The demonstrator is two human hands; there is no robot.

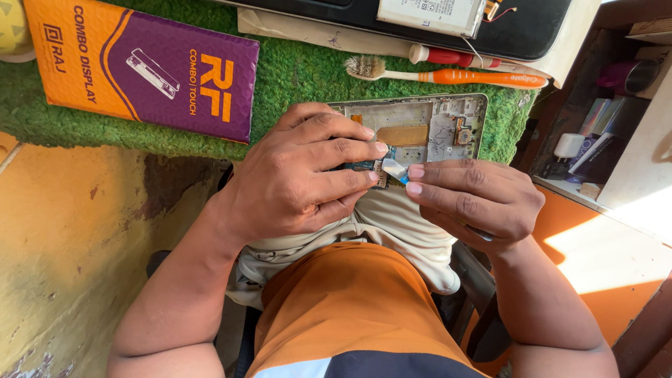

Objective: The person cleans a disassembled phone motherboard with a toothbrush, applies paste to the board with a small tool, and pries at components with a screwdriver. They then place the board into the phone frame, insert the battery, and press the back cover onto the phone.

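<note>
An opened phone frame (430, 126) with bare metal inside lies at the near edge of a green turf mat (294, 70). My left hand (301, 175) grips the frame's lower left part, over a small circuit board (364, 165). My right hand (476, 199) pinches a small clear-blue strip (394, 169) between thumb and fingertips, right at the board. Both hands meet above my lap, fingertips almost touching.
An orange and purple flat package (147, 63) lies on the mat at left. Behind the frame rest an orange toothbrush (455, 75), a red-handled screwdriver (448, 56) and a battery (430, 15) on a dark tray. Shelves with small items stand at right (595, 133).
</note>
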